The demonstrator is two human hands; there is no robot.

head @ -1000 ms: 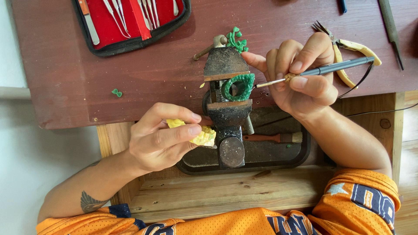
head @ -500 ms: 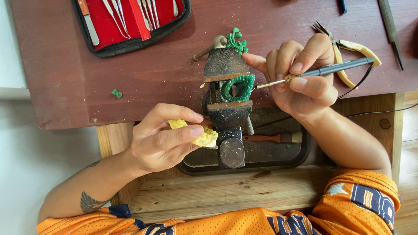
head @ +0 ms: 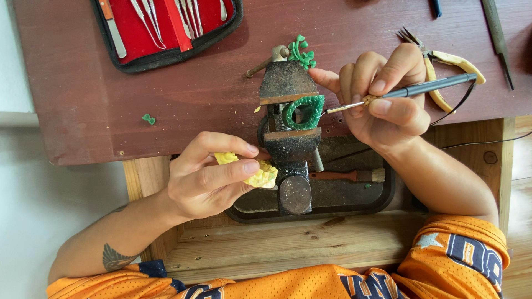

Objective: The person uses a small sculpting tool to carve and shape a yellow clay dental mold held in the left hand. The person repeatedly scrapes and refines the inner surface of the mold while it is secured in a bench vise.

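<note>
A green ring-shaped wax piece (head: 305, 112) is clamped in the jaws of a small dark bench vise (head: 289, 149) at the centre. My right hand (head: 382, 102) grips a thin dark pen-like tool (head: 421, 87) with a cord; its metal tip touches the right side of the green piece. My left hand (head: 208, 177) holds a lumpy yellow chunk (head: 260, 174) between thumb and fingers, just left of the vise. A second green wax piece (head: 302, 52) lies on the bench behind the vise.
A black tray (head: 382, 196) under the vise holds a small brush (head: 346, 176). An open red-lined tool case (head: 166, 27) with metal instruments lies at the back left. Yellow-handled pliers (head: 446, 69) and a file (head: 497, 36) lie at the back right. A green scrap (head: 148, 118) sits on the dark red bench top.
</note>
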